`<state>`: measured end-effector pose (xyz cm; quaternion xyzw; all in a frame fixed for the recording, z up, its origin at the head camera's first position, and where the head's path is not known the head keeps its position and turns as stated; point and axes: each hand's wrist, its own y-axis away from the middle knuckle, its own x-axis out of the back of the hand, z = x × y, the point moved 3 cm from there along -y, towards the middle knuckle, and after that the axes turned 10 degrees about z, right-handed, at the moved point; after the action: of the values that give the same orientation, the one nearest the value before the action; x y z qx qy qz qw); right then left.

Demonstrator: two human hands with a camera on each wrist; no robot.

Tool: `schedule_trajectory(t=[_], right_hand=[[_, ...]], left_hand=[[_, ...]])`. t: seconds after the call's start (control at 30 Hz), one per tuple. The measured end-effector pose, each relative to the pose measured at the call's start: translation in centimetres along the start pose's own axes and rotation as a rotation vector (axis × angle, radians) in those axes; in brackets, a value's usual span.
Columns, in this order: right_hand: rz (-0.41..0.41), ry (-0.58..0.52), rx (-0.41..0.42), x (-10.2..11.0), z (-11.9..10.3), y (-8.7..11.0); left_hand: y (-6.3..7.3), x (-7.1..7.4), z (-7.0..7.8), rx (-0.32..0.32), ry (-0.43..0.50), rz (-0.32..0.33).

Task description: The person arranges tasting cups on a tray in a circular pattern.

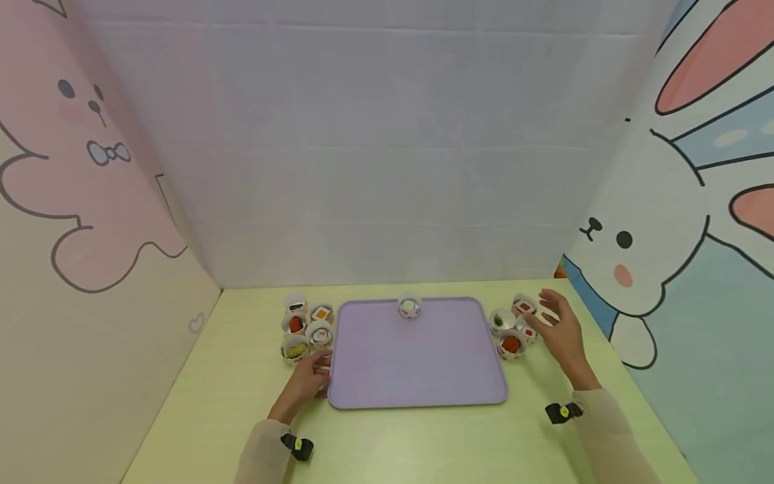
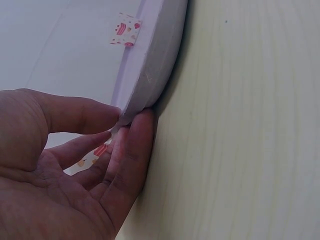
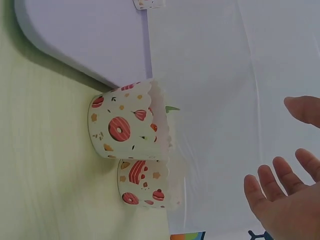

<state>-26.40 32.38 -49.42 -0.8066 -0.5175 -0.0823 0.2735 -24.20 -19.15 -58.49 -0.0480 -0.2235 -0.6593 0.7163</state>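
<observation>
A lilac tray [image 1: 417,363] lies flat on the table. My left hand [image 1: 307,378] pinches its left rim; in the left wrist view the thumb is on top of the tray edge [image 2: 155,70] and fingers reach beneath it. One patterned paper cup [image 1: 409,307] with a white and green piece stands at the tray's far edge. My right hand [image 1: 562,336] hovers beside the right group of paper cups [image 1: 510,345], fingers spread and holding nothing. The right wrist view shows that hand [image 3: 290,200] apart from the printed cups [image 3: 129,122].
Several paper cups [image 1: 295,349] with small sushi-like pieces cluster left of the tray, just beyond my left hand. A pale wall [image 1: 387,168] closes the back of the yellow-green table [image 1: 399,444]. Printed panels with a bear [image 1: 97,181] and a rabbit [image 1: 653,249] flank it.
</observation>
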Motion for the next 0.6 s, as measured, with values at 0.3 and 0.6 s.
schedule_trajectory(t=[0.3,0.6], right_hand=[[-0.061,0.016,-0.024,1.2,1.4,0.6],[-0.132,0.029,-0.115,1.5,4.1,0.9]], left_hand=[[0.0,-0.1,0.0,-0.001,0.008,0.001],[-0.1,0.0,-0.1,0.001,0.010,-0.002]])
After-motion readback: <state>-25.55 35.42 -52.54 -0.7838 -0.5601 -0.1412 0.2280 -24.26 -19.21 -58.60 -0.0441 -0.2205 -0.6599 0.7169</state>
